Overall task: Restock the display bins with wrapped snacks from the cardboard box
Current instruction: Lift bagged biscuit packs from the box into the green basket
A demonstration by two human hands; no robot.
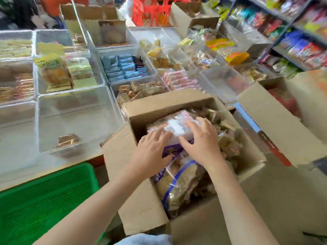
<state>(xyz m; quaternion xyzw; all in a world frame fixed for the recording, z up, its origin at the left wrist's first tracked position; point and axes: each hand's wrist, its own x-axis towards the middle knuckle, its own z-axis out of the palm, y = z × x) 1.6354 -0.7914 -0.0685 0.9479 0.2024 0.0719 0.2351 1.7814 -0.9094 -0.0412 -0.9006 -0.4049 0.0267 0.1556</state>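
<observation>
An open cardboard box [141, 206] stands in front of me, packed with clear bags of wrapped brown snacks [180, 184]. On top lies one clear bag with a white label [174, 125]. My left hand [152, 152] lies flat on this bag's near left side, fingers spread. My right hand [201, 140] rests over its right side, fingers slightly bent on the plastic. To the left, a large clear display bin [74, 106] holds only a couple of brown wrapped snacks [68, 139]. The frame is blurred by motion.
Several clear bins of wrapped snacks [123, 68] fill the counter behind the box. A green plastic crate [44, 200] sits at lower left. Another open cardboard box [276, 121] stands at right, shelves of packets [300, 41] beyond it, and a red basket [150, 11] at the back.
</observation>
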